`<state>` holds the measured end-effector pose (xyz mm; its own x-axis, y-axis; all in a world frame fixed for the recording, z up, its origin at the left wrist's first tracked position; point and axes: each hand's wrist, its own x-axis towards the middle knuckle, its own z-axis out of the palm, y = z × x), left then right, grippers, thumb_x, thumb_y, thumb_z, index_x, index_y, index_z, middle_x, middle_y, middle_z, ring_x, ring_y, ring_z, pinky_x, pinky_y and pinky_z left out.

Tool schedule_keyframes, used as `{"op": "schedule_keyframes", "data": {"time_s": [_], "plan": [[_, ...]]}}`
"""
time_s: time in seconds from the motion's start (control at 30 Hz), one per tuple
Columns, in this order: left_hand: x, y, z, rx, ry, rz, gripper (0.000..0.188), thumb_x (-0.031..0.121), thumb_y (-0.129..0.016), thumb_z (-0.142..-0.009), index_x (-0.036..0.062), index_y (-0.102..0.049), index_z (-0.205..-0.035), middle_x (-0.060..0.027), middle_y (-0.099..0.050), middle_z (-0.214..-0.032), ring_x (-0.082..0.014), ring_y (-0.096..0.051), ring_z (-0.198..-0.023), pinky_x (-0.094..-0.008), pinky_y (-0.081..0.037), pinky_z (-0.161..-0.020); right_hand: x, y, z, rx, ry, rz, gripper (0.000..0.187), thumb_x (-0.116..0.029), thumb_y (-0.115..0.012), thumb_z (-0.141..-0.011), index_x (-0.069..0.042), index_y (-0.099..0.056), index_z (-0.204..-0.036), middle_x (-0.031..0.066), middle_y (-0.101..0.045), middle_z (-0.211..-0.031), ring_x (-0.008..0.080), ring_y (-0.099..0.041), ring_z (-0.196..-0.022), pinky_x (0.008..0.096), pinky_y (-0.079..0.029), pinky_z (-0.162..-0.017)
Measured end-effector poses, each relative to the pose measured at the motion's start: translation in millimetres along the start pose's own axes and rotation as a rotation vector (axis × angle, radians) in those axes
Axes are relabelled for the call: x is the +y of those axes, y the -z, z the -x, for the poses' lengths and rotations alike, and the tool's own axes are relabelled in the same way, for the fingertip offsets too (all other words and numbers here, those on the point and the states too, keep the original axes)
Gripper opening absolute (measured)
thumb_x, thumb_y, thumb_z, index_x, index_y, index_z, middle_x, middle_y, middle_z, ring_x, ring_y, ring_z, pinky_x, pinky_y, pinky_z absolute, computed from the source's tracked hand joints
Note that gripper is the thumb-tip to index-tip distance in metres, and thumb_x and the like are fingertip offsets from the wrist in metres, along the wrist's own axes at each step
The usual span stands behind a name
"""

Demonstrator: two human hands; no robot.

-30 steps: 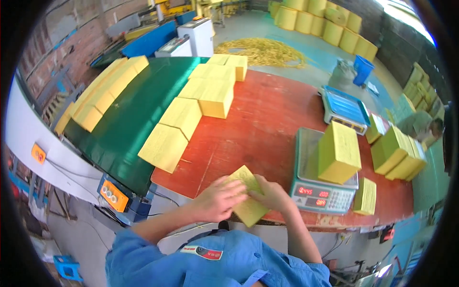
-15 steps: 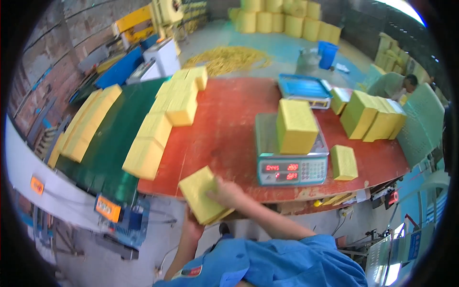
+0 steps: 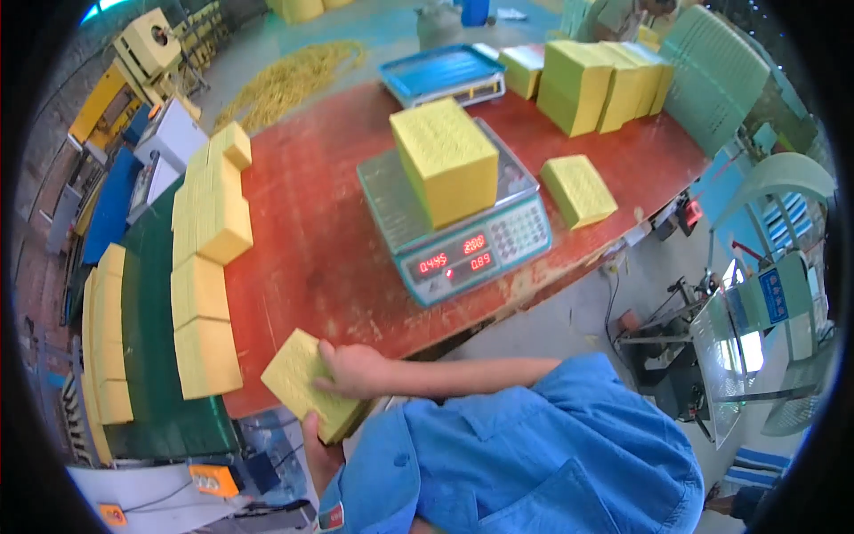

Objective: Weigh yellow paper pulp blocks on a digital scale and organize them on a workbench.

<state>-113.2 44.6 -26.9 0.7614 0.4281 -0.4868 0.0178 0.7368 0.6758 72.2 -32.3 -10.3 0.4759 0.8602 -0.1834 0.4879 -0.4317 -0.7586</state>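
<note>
A stack of yellow paper [image 3: 292, 377] is tilted over the table's near edge, between my hands. My left hand [image 3: 322, 456] grips it from below at the near corner, its fingers partly hidden underneath. Across the upper face lies my right hand [image 3: 354, 371], fingers curled against the sheets at the right side. To the right stands a digital scale [image 3: 476, 258] with lit red figures, a tall yellow paper block [image 3: 449, 160] on its metal plate. Beside the scale, a smaller yellow stack [image 3: 578, 191] rests on the red table [image 3: 298, 205].
Rows of yellow stacks [image 3: 203, 294] line the green belt [image 3: 151, 311] at left. A second scale with a blue tray [image 3: 440, 73] and more yellow blocks [image 3: 569, 89] stand farther back. Another person [image 3: 618, 18] is at the far right, near a green chair [image 3: 716, 80].
The view has swung right and closer to the scale. Both hands still hold the paper stack, which now appears lower and farther left in the picture. The scale's load is the same.
</note>
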Motion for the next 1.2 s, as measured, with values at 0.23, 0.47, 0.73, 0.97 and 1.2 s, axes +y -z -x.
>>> {"op": "schedule_keyframes", "data": {"time_s": [0.23,0.47,0.73,0.97,1.2], "plan": [[38,8,-24,-0.091,-0.117,0.011,0.056,0.037,-0.042,-0.097,0.0036,-0.039,-0.142,-0.0130,-0.047,-0.141,-0.0279,-0.048,-0.127,-0.0452,-0.038,-0.107,16,43,16,0.081,0.136,-0.398,0.071,-0.047,-0.055,-0.093,0.005,-0.037,-0.138,0.0283,-0.064,-0.111,0.0397,-0.063,-0.105,0.0443,-0.050,-0.090],[81,-100,-44,-0.383,-0.383,0.009,0.050,0.036,-0.039,-0.098,0.0066,-0.045,-0.137,-0.0151,-0.050,-0.137,-0.0296,-0.052,-0.124,-0.0480,-0.048,-0.099,23,137,69,0.498,0.266,-0.595,0.060,-0.036,-0.056,-0.097,0.005,-0.043,-0.137,0.0203,-0.061,-0.125,0.0268,-0.060,-0.114,0.0375,-0.047,-0.097],[104,-353,-122,-0.650,-0.161,-0.357,0.057,0.045,-0.053,-0.093,0.0057,-0.048,-0.134,-0.0087,-0.060,-0.123,-0.0221,-0.058,-0.112,-0.0445,-0.053,-0.083,83,334,66,0.829,0.212,-0.841,0.052,-0.036,-0.056,-0.096,0.005,-0.055,-0.127,0.0132,-0.065,-0.110,0.0173,-0.061,-0.098,0.0318,-0.049,-0.083],[77,-394,-168,-0.552,-0.127,-0.569,0.065,0.055,-0.055,-0.089,0.0107,-0.046,-0.136,-0.0116,-0.056,-0.126,-0.0278,-0.060,-0.109,-0.0496,-0.055,-0.081,156,363,25,0.777,0.035,-0.991,0.042,-0.034,-0.056,-0.095,0.003,-0.065,-0.112,0.0077,-0.066,-0.092,0.0118,-0.060,-0.074,0.0274,-0.048,-0.062],[65,-399,-173,-0.469,-0.190,-0.633,0.070,0.060,-0.051,-0.089,0.0113,-0.044,-0.139,-0.0132,-0.057,-0.124,-0.0271,-0.060,-0.108,-0.0471,-0.057,-0.077,166,362,24,0.773,0.002,-0.994,0.041,-0.034,-0.058,-0.094,0.004,-0.068,-0.107,0.0067,-0.066,-0.081,0.0112,-0.058,-0.066,0.0263,-0.045,-0.055]]}}
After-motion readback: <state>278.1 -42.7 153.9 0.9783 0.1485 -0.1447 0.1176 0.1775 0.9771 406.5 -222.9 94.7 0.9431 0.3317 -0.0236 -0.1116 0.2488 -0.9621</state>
